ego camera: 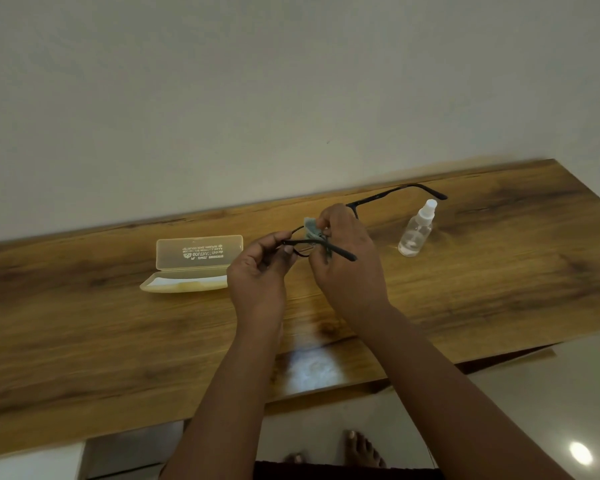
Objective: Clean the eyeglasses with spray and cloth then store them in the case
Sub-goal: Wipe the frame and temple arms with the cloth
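Note:
Black-framed eyeglasses (395,192) are held above the wooden table (84,327), temples unfolded, one pointing far right. My left hand (257,275) pinches the frame at its left lens. My right hand (347,265) presses a small grey-green cloth (311,227) against the other lens. A clear spray bottle (417,230) with a white nozzle stands upright to the right of my hands. An open translucent yellow case (191,265) lies to the left, lid up, with printed text on the lid.
A plain wall runs behind the table's far edge. The table's near edge crosses the lower frame, with pale floor and a person's bare feet (361,448) below it.

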